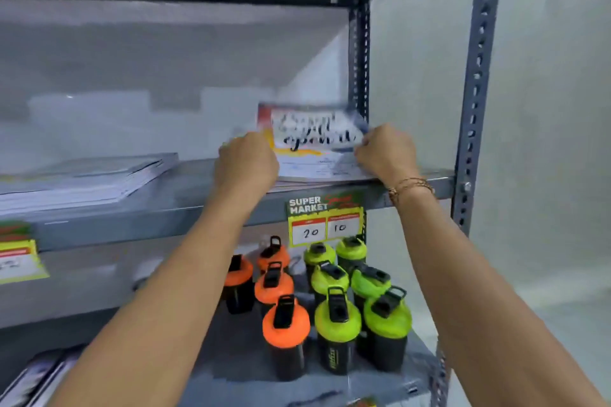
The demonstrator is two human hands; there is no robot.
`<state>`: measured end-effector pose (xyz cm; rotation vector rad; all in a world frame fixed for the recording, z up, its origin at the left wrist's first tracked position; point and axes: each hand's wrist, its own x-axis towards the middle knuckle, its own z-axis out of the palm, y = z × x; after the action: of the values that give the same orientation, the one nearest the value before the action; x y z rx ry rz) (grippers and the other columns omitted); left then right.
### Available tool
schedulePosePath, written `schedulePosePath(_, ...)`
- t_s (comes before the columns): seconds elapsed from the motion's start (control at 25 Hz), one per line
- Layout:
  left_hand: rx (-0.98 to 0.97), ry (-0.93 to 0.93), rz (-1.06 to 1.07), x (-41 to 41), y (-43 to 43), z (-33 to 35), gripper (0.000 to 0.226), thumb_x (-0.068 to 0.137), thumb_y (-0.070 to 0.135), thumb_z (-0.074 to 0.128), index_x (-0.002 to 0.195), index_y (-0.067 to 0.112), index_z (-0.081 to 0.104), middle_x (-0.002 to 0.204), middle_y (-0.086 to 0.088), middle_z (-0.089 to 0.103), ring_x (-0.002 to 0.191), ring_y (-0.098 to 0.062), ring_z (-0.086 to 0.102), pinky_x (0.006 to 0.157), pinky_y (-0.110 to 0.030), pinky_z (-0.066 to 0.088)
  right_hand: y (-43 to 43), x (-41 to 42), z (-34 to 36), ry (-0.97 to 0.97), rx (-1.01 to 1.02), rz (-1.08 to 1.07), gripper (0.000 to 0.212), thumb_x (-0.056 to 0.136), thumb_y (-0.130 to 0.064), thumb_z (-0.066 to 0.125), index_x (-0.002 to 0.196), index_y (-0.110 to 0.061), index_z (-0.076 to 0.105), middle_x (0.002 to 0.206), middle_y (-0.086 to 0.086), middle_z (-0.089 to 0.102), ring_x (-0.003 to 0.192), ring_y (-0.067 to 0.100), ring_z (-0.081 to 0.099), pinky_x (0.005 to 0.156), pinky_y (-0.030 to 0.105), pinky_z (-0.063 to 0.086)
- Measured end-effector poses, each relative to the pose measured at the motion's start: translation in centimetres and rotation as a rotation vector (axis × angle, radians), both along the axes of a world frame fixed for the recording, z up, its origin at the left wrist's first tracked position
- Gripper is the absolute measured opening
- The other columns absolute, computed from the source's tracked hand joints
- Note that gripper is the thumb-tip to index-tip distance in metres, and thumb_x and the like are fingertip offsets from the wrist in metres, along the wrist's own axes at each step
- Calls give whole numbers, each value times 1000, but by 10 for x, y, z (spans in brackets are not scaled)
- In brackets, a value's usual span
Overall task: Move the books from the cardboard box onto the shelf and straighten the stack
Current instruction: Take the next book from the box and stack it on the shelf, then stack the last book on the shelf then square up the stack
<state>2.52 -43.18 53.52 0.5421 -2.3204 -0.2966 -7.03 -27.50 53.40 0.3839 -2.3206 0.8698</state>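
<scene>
A stack of thin books (314, 163) lies on the grey metal shelf (198, 188), at its right end near the upright. The top book has a white cover with black script, and its far edge looks tilted up, though the image is blurred. My left hand (246, 160) is closed on the stack's left side. On the right side my right hand (385, 152) is closed as well, a bracelet on its wrist. A second, flat stack of books (86, 182) rests on the same shelf at the left. No cardboard box is in view.
A "Super Market" price tag (325, 218) hangs from the shelf's front edge under the stack. Orange-lidded bottles (276, 291) and green-lidded bottles (350, 294) stand on the shelf below. A perforated upright post (476, 86) bounds the right side. More books (36, 377) lie at bottom left.
</scene>
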Motion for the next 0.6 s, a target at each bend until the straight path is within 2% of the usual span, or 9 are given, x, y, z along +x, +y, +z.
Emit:
schedulePosePath(0.08,54,-133,35,-5,1,-2,30,92,22,49,109,0,61,119,-26,61,111,-43,54,90,-43,47,-2,-8,-6,-129,101,-43,30,88,-16,47,108,1,63,117,24,65,111,38,58,96,37,43)
schedulePosePath(0.16,54,-150,81,-2,6,1,33,93,23,50,112,-2,59,123,-27,58,114,-43,53,94,-45,46,-3,-2,-8,-58,71,-10,32,91,-22,46,107,-1,64,116,22,66,111,37,58,98,37,41)
schedulePosePath(0.2,-10,-107,103,-1,17,0,30,92,19,50,109,-4,60,119,-30,59,113,-44,53,93,-46,46,6,3,-15,68,-13,16,32,92,-23,46,105,-1,66,114,21,67,109,36,58,97,36,41)
schedulePosePath(0.28,-231,99,41,-1,46,-10,22,88,7,50,98,-5,67,103,-31,65,105,-45,54,85,-46,48,35,19,-43,477,-316,37,25,91,-16,54,101,1,69,108,19,70,102,35,62,91,37,46)
schedulePosePath(0.32,-370,248,-73,-3,70,-23,20,86,4,52,93,-2,69,97,-27,68,101,-43,55,82,-46,48,56,29,-66,693,-456,-8,21,89,-10,57,98,3,70,103,18,71,97,33,63,88,37,49)
schedulePosePath(0.4,-529,412,-434,-10,140,-75,18,85,5,54,93,4,70,95,-17,72,96,-38,59,80,-44,50,110,42,-135,854,-588,-160,20,89,-5,56,97,7,69,99,14,67,94,28,62,86,34,50)
schedulePosePath(0.48,-436,256,-833,-24,212,-151,21,84,9,51,95,8,69,94,-12,73,91,-35,62,79,-45,52,165,44,-226,610,-726,-364,24,91,-11,54,105,4,66,107,10,61,104,25,58,97,25,44)
schedulePosePath(0.52,-298,62,-1007,-34,254,-196,25,84,12,47,96,11,69,94,-10,73,90,-34,63,78,-44,54,196,45,-282,376,-851,-524,28,91,-15,53,111,1,63,114,9,60,112,25,55,103,21,40)
schedulePosePath(0.6,-21,-466,-1162,-45,328,-295,31,83,12,42,98,16,69,98,-10,73,95,-33,64,80,-42,55,255,65,-399,-114,-1020,-862,37,88,-20,46,120,-4,57,130,12,56,124,26,47,109,33,37)
